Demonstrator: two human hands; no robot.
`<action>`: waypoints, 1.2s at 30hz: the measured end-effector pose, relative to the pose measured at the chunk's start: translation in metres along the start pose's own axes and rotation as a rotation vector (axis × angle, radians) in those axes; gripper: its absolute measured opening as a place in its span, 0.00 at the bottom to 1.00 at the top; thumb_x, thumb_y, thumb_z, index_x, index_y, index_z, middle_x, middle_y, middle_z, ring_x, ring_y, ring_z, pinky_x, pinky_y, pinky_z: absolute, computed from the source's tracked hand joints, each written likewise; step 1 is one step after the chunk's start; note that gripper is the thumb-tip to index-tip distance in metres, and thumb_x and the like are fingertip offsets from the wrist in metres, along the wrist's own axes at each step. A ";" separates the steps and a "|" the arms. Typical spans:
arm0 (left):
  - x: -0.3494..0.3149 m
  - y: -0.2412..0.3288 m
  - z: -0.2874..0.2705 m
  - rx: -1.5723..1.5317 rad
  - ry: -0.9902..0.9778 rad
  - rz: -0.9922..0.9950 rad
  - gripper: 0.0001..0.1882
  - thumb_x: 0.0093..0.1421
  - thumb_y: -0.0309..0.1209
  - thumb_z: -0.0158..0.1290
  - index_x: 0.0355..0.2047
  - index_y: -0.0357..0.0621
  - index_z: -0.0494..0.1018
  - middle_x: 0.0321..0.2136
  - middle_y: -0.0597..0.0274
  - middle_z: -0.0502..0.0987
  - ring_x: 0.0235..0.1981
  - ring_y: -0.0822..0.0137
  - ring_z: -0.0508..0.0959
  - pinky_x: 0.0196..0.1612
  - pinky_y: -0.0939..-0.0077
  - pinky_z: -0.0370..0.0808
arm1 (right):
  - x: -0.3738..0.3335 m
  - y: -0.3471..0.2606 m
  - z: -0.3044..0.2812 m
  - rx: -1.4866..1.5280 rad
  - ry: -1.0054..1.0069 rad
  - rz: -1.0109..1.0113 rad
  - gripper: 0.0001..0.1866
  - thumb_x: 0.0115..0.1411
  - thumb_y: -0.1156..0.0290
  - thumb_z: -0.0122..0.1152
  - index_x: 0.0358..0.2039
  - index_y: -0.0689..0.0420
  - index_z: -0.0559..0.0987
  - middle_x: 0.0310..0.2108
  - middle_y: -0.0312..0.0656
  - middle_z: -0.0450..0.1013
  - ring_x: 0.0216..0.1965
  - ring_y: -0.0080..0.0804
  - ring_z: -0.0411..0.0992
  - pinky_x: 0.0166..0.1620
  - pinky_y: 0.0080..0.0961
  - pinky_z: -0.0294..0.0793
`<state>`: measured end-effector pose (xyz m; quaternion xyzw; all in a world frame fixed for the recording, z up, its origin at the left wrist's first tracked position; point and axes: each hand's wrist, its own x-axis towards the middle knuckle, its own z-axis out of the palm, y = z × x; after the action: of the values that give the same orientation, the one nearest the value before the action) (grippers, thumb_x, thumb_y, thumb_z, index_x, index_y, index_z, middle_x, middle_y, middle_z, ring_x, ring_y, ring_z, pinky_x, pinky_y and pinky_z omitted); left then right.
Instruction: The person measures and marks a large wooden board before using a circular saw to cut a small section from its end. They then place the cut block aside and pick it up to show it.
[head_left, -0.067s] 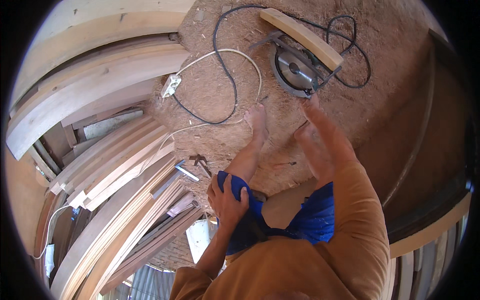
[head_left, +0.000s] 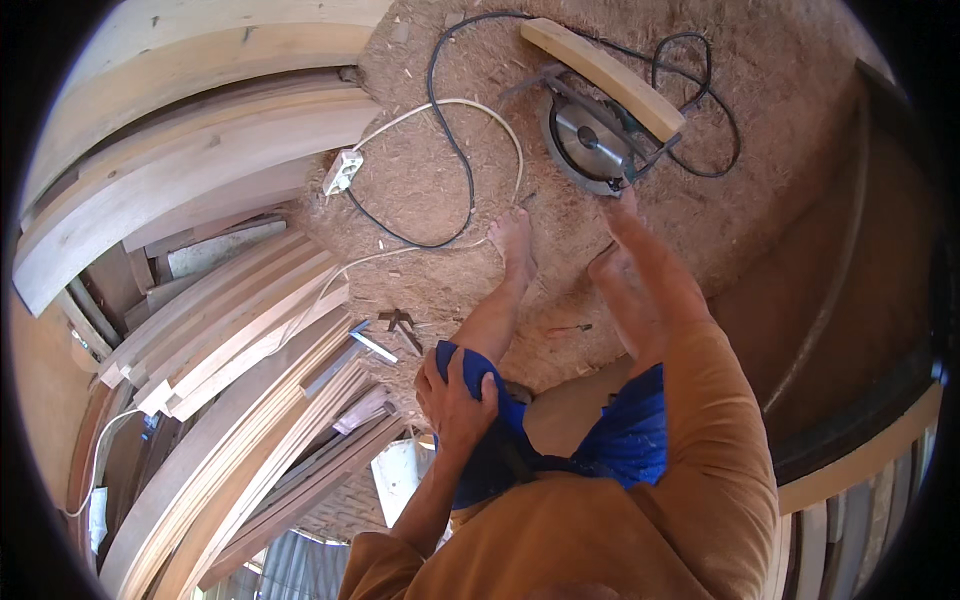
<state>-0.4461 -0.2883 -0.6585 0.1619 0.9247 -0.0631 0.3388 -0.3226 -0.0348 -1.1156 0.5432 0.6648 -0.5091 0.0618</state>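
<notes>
- The circular saw (head_left: pixel 588 140) lies on the sawdust-strewn floor (head_left: pixel 560 245) ahead of the person's bare feet, its round blade facing up.
- The right hand (head_left: pixel 622 203) is at the saw's near edge; its fingers are too small and partly hidden, so I cannot tell how far open they are or whether they grip it.
- The left hand (head_left: pixel 460 405) rests on the left knee, over the blue shorts (head_left: pixel 630 435), its fingers spread apart and holding nothing.
- A short wooden beam (head_left: pixel 603 78) lies along the saw's far side.
- A black cord (head_left: pixel 471 190) runs to a white socket block (head_left: pixel 343 172) beside stacked planks (head_left: pixel 200 165).
</notes>
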 end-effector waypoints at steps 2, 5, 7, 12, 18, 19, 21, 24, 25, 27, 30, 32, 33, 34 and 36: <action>0.001 -0.001 0.000 -0.015 0.021 0.039 0.32 0.53 0.42 0.63 0.57 0.43 0.75 0.63 0.38 0.66 0.62 0.34 0.65 0.63 0.38 0.65 | 0.003 0.003 0.008 0.208 0.092 -0.019 0.19 0.69 0.59 0.59 0.55 0.57 0.76 0.51 0.44 0.77 0.50 0.40 0.78 0.47 0.45 0.81; 0.016 0.002 -0.009 -0.007 -0.002 0.106 0.31 0.54 0.43 0.62 0.57 0.43 0.76 0.62 0.40 0.67 0.61 0.36 0.66 0.62 0.39 0.66 | 0.007 0.009 0.017 -0.189 0.252 -0.359 0.19 0.68 0.61 0.59 0.56 0.58 0.75 0.50 0.46 0.78 0.49 0.40 0.79 0.48 0.48 0.81; -0.012 0.004 0.011 -0.036 0.015 0.000 0.31 0.54 0.45 0.62 0.57 0.43 0.76 0.62 0.42 0.68 0.61 0.37 0.67 0.62 0.40 0.66 | -0.021 -0.101 -0.019 -0.736 0.029 -0.676 0.21 0.65 0.64 0.57 0.57 0.57 0.74 0.50 0.51 0.78 0.51 0.45 0.79 0.50 0.49 0.80; -0.020 0.012 0.002 -0.036 -0.117 -0.039 0.30 0.58 0.47 0.60 0.57 0.44 0.76 0.61 0.43 0.69 0.62 0.39 0.68 0.62 0.42 0.67 | -0.051 -0.273 -0.111 -0.700 0.013 -0.452 0.26 0.60 0.68 0.56 0.59 0.58 0.70 0.44 0.62 0.79 0.49 0.58 0.79 0.51 0.53 0.79; -0.054 -0.009 0.032 -0.215 -0.141 0.203 0.27 0.62 0.45 0.57 0.57 0.42 0.75 0.61 0.39 0.70 0.61 0.37 0.70 0.61 0.46 0.70 | -0.120 -0.342 -0.208 -0.317 -0.007 -0.237 0.25 0.57 0.63 0.60 0.54 0.61 0.72 0.50 0.66 0.76 0.53 0.66 0.74 0.59 0.52 0.73; -0.063 -0.003 0.030 -0.202 -0.098 0.244 0.27 0.62 0.45 0.56 0.57 0.41 0.75 0.60 0.38 0.71 0.60 0.37 0.71 0.61 0.47 0.71 | -0.151 -0.341 -0.217 -0.311 0.039 -0.243 0.26 0.56 0.62 0.62 0.53 0.61 0.73 0.51 0.67 0.75 0.54 0.66 0.73 0.60 0.51 0.72; -0.065 0.001 0.021 -0.269 -0.080 0.329 0.27 0.63 0.44 0.56 0.57 0.40 0.75 0.56 0.37 0.75 0.58 0.38 0.74 0.61 0.50 0.72 | -0.208 -0.339 -0.240 -0.266 0.029 -0.205 0.28 0.52 0.65 0.63 0.53 0.61 0.75 0.47 0.64 0.77 0.53 0.63 0.75 0.56 0.49 0.74; -0.032 0.009 -0.016 -0.461 -0.177 0.408 0.26 0.66 0.43 0.53 0.57 0.38 0.75 0.48 0.36 0.79 0.53 0.39 0.78 0.60 0.54 0.72 | -0.299 -0.345 -0.277 -0.081 0.046 -0.200 0.28 0.51 0.63 0.66 0.51 0.62 0.77 0.46 0.64 0.77 0.51 0.61 0.76 0.56 0.49 0.75; -0.028 0.015 -0.034 -0.496 -0.228 0.383 0.25 0.67 0.42 0.52 0.56 0.37 0.76 0.46 0.35 0.80 0.52 0.40 0.79 0.59 0.55 0.73 | -0.331 -0.357 -0.294 -0.073 0.017 -0.124 0.29 0.52 0.60 0.68 0.51 0.64 0.77 0.47 0.65 0.77 0.51 0.63 0.76 0.56 0.49 0.75; 0.008 0.010 -0.042 -0.570 -0.264 0.496 0.26 0.69 0.46 0.46 0.56 0.40 0.77 0.51 0.43 0.81 0.54 0.52 0.80 0.56 0.58 0.75 | -0.391 -0.376 -0.315 -0.020 0.184 -0.123 0.25 0.50 0.63 0.67 0.45 0.65 0.78 0.42 0.64 0.79 0.46 0.61 0.78 0.52 0.48 0.77; 0.038 0.032 -0.076 -0.744 -0.631 0.327 0.24 0.71 0.46 0.47 0.57 0.43 0.74 0.49 0.52 0.81 0.51 0.60 0.81 0.52 0.63 0.77 | -0.482 -0.399 -0.351 0.293 0.211 -0.105 0.19 0.48 0.67 0.64 0.39 0.65 0.79 0.35 0.59 0.79 0.40 0.55 0.79 0.48 0.46 0.76; 0.033 0.053 -0.096 -0.901 -0.806 0.321 0.22 0.72 0.46 0.48 0.55 0.41 0.74 0.42 0.57 0.81 0.49 0.62 0.81 0.52 0.61 0.78 | -0.533 -0.396 -0.358 0.421 0.243 -0.090 0.18 0.48 0.67 0.63 0.38 0.65 0.79 0.32 0.57 0.78 0.37 0.50 0.79 0.45 0.43 0.76; 0.026 0.067 -0.101 -0.957 -0.910 0.383 0.23 0.72 0.48 0.49 0.56 0.42 0.73 0.43 0.58 0.81 0.48 0.62 0.82 0.51 0.62 0.79 | -0.555 -0.394 -0.362 0.419 0.199 -0.036 0.20 0.52 0.71 0.65 0.46 0.64 0.79 0.36 0.50 0.79 0.42 0.41 0.78 0.50 0.38 0.75; 0.020 0.081 -0.106 -1.011 -1.025 0.427 0.25 0.72 0.50 0.50 0.57 0.43 0.72 0.44 0.58 0.82 0.48 0.63 0.82 0.50 0.62 0.80 | -0.569 -0.395 -0.358 0.443 0.228 -0.033 0.21 0.52 0.71 0.65 0.47 0.64 0.79 0.37 0.51 0.79 0.42 0.42 0.77 0.51 0.38 0.75; -0.020 0.114 -0.132 -1.068 -1.299 0.439 0.31 0.70 0.55 0.54 0.59 0.42 0.71 0.49 0.57 0.82 0.47 0.61 0.84 0.49 0.65 0.82 | -0.593 -0.389 -0.350 0.485 0.315 -0.066 0.22 0.51 0.71 0.65 0.48 0.65 0.78 0.39 0.54 0.79 0.44 0.45 0.77 0.52 0.39 0.74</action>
<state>-0.4728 -0.1563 -0.5457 0.0877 0.4018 0.3662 0.8347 -0.2249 -0.1231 -0.3357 0.5924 0.5425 -0.5643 -0.1906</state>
